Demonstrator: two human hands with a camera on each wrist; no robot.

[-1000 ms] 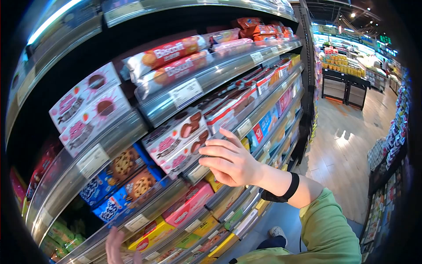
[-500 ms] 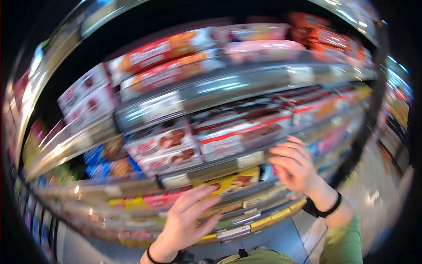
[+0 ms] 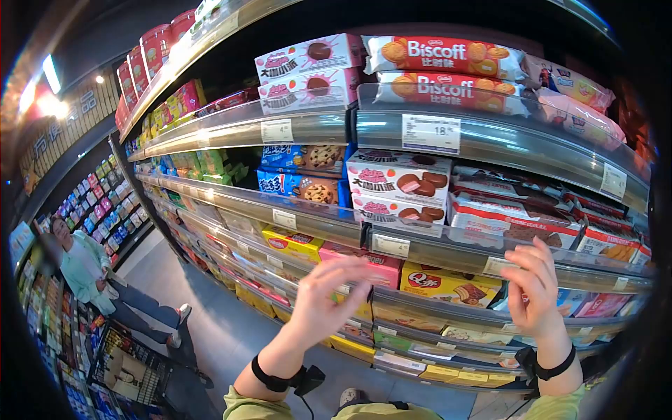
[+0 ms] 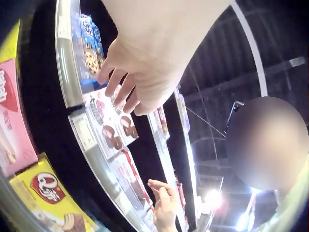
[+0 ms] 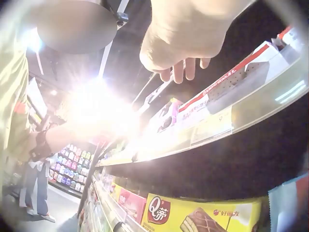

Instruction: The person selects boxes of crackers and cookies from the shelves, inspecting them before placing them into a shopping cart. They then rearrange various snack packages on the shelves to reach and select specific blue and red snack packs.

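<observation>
In the head view both hands are raised before a snack shelf, holding nothing. The left hand [image 3: 327, 302] hovers in front of a pink box [image 3: 371, 264], its fingers loosely bent. Farther right, the right hand [image 3: 533, 294] hangs before the shelf edge with relaxed fingers, near a yellow box [image 3: 448, 283]. Between and above them sit white boxes with chocolate pies [image 3: 399, 185] and red-and-white packs [image 3: 514, 220]. The left wrist view has the left hand [image 4: 145, 72] by the white boxes; the right wrist view has the right hand [image 5: 186, 43] above a red-and-white pack [image 5: 231, 87].
Biscoff packs [image 3: 444, 57] lie on the shelf above, behind a clear guard with a price tag [image 3: 431, 134]. Blue cookie packs [image 3: 301, 187] sit left of the white boxes. At the far left a person [image 3: 91, 266] stands in the aisle by a shopping cart [image 3: 129, 371].
The head view has turned left, bringing the aisle and the person into sight. The left hand has come up from the lower edge; both hands remain empty in front of the shelf.
</observation>
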